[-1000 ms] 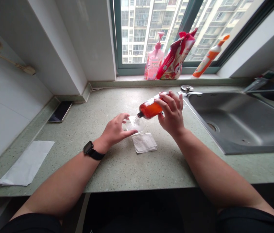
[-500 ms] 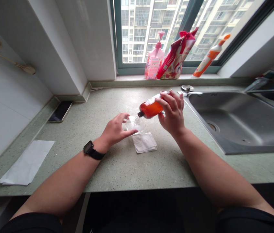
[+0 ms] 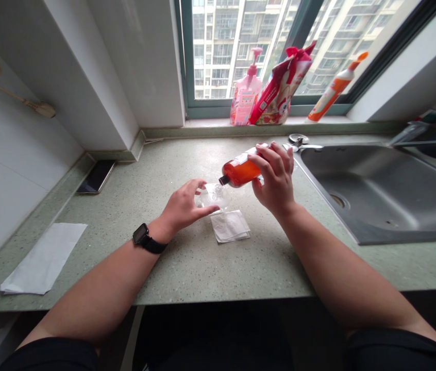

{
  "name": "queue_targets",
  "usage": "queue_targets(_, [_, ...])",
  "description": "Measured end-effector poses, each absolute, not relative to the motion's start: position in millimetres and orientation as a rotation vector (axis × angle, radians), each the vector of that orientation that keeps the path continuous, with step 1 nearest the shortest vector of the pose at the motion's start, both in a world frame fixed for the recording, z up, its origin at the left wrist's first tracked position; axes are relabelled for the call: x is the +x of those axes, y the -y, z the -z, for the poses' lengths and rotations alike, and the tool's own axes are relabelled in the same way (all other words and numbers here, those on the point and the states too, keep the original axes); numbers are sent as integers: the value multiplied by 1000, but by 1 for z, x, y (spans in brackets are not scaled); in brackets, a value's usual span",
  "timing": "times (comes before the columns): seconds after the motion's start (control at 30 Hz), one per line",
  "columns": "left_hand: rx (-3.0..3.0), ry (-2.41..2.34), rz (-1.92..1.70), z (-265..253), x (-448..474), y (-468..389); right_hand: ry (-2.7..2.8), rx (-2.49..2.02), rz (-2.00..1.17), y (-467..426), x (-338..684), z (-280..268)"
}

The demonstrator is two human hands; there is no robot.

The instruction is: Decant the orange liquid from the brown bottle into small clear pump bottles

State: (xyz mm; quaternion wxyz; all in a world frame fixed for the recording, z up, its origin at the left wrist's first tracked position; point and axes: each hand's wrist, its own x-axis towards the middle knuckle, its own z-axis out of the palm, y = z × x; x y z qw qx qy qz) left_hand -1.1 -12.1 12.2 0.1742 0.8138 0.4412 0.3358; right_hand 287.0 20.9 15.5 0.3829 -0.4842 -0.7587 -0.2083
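Note:
My right hand (image 3: 277, 180) grips an orange bottle (image 3: 240, 171) with a white label and a dark neck. The bottle is tilted, its mouth pointing down to the left over a small clear plastic bowl (image 3: 215, 196). My left hand (image 3: 182, 207), a black watch (image 3: 147, 238) on its wrist, curves around the bowl's left side, thumb in front and fingers behind. Bubbles or wet marks seem to show in the bowl; how much liquid is there I cannot tell. Directly in front of the bowl lies a folded white tissue (image 3: 230, 226).
A steel sink (image 3: 376, 190) is set into the counter at right, with a drain strainer (image 3: 298, 138) by its corner. A phone (image 3: 96, 176) and white paper sheets (image 3: 44, 257) lie at left. On the windowsill stand a pink pump bottle (image 3: 246, 98), a red pouch (image 3: 280, 93) and an orange-white bottle (image 3: 332, 93).
Almost nothing differs. The bottle stays tilted over the bowl and both hands keep their places; the view has shifted very slightly.

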Motion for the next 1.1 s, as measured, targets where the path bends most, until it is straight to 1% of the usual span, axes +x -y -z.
queue_targets(0.4, [2312,-1258,-943,-12,-1,12,1926,-1155,626,-23,290,-13])
queue_targets(0.77, [2313,-1259,-946,-12,-1,11,1936,-1090,609,-23,288,-13])
queue_targets(1.1, [2321,-1261,-946,-11,-1,11,1969,-1153,578,-23,290,-13])
